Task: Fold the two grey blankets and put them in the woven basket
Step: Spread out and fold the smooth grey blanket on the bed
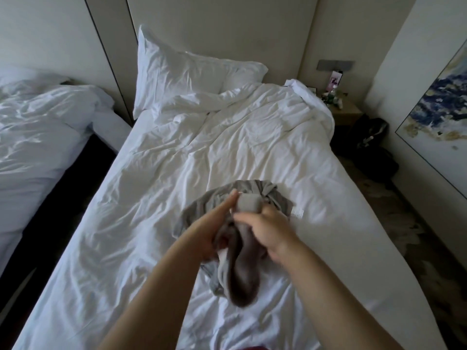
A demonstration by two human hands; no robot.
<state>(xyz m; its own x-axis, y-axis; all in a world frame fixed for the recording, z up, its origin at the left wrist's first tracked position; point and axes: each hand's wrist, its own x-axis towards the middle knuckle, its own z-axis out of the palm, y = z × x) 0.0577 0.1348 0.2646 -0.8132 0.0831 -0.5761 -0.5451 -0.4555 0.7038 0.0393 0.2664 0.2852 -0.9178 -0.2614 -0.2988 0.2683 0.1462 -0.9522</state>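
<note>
Second bed (45, 127) at far left, white linen rumpled, a dark gap between it and the main bed (156, 223). White pillow (182, 72) stands against the headboard wall. Left hand (217, 228), fingers extended flat against the grey blanket (242, 269), thumb side gripping a fold. Blanket bunched on the duvet at mid-bed, partly lifted. Right hand (267, 231) clenched on the same blanket; motion blur noted. Nightstand (346, 109) with small items, dark bags (374, 142) on floor, framed painting (439, 104) at right.
</note>
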